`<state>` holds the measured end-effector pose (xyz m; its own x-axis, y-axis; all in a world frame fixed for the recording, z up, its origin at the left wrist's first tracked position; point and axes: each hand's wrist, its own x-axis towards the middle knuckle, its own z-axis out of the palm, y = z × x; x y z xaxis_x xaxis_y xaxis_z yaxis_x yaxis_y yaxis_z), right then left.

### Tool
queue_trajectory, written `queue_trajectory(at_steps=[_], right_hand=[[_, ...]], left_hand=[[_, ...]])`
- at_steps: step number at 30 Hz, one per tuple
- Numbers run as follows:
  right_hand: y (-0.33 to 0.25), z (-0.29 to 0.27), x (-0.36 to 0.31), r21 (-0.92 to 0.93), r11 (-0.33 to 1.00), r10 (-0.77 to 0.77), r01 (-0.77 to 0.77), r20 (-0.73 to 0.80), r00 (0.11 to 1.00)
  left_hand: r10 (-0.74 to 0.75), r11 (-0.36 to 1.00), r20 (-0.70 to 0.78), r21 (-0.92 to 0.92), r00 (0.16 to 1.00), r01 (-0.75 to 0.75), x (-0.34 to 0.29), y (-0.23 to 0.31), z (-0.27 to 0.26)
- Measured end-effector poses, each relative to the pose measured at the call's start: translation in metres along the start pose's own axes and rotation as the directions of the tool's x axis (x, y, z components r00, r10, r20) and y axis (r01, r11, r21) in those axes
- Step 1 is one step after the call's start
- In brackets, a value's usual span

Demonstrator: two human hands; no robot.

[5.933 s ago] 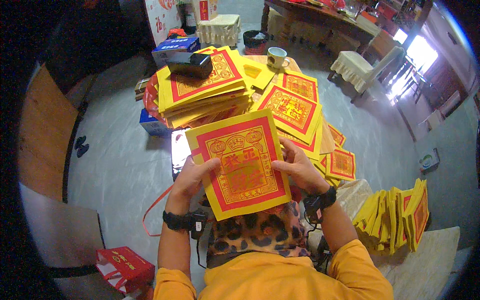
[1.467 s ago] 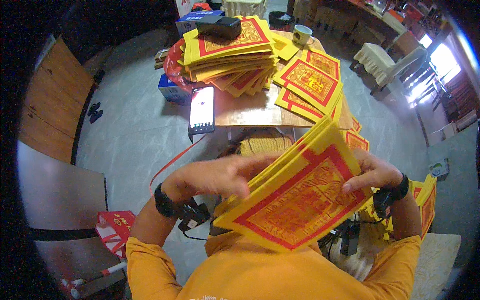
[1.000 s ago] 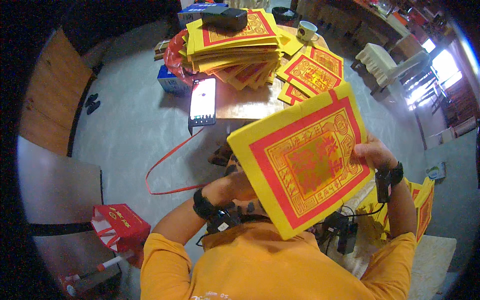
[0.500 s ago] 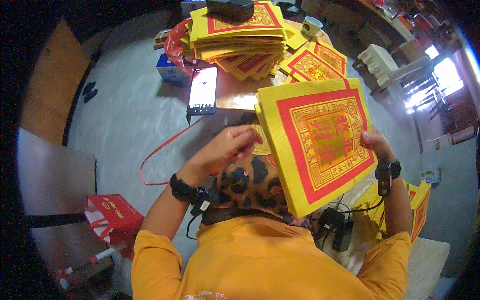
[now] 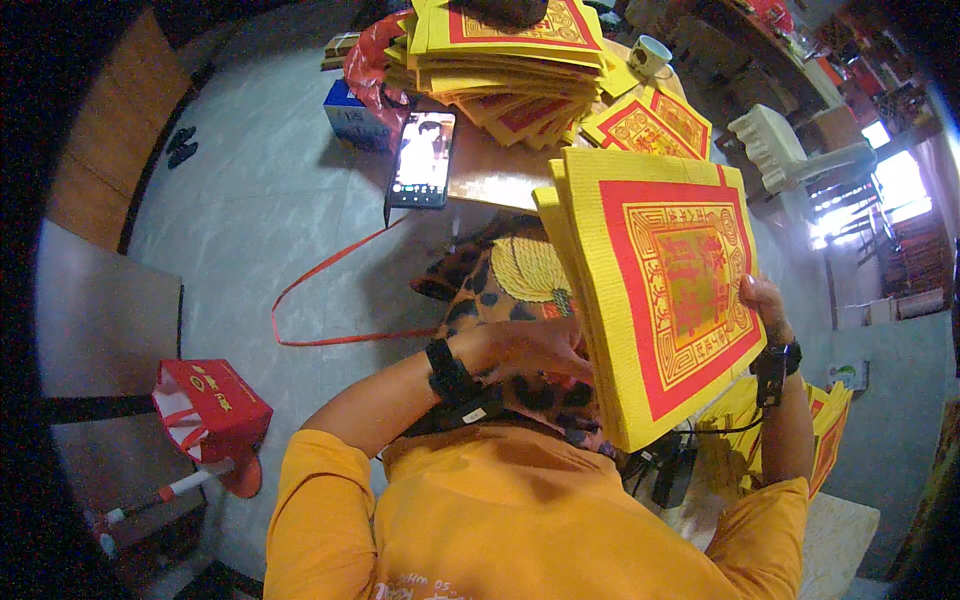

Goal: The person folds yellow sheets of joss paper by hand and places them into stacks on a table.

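My right hand (image 5: 768, 308) is closed on the right edge of a bundle of joss paper (image 5: 680, 290), its thumb on the front face. The bundle stands tilted above my lap, yellow with a red printed frame and a gold middle, its sheets parting in layers at the upper left. My left hand (image 5: 545, 350) is low beside the bundle's left edge; the paper hides its fingertips, so I cannot tell whether it grips. On the patterned cloth over my lap shows a yellow pumpkin print (image 5: 525, 268).
A tall stack of joss paper (image 5: 510, 85) stands on the table ahead, a black object (image 5: 500, 10) on top. Around it are a phone (image 5: 423, 160), a cup (image 5: 650, 55), loose papers (image 5: 640, 125) and a blue box (image 5: 355, 115). A red bag (image 5: 215, 400) sits on the left; more papers (image 5: 825, 430) lie right.
My left hand has moved down and right, to the bundle's left edge. The bundle has shifted slightly right, and its layers have parted more. The phone's picture has changed.
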<state>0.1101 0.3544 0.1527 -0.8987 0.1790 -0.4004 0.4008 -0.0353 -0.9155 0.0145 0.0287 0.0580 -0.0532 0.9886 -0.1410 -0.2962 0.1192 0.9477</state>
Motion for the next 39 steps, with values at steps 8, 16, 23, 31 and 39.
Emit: queue_trajectory(at_steps=[8, 16, 23, 31, 39], right_hand=[[0.019, -0.062, 0.0, -0.01, 0.998, -0.057, 0.057, 0.009, 0.998], [0.034, -0.082, 0.015, 0.021, 0.999, -0.046, 0.047, -0.042, 0.998], [0.003, -0.024, 0.004, 0.099, 0.995, -0.023, 0.022, 0.015, 1.0], [0.0, -0.058, 0.001, 0.071, 0.997, -0.029, 0.02, 0.124, 0.992], [-0.003, -0.078, -0.002, -0.043, 0.996, -0.073, 0.075, 0.039, 0.997]], left_hand=[[0.049, 0.999, -0.241, 0.012, 0.969, -0.048, -0.016, 0.008, -0.05], [0.029, 0.998, -0.516, -0.03, 0.856, -0.052, -0.044, 0.002, -0.065], [0.321, 0.947, -0.592, 0.201, 0.739, -0.251, -0.009, -0.001, -0.023], [0.378, 0.911, -0.025, 0.19, 0.926, -0.366, 0.047, -0.028, -0.025], [0.045, 0.992, -0.433, 0.124, 0.9, 0.01, -0.034, 0.017, -0.055]])
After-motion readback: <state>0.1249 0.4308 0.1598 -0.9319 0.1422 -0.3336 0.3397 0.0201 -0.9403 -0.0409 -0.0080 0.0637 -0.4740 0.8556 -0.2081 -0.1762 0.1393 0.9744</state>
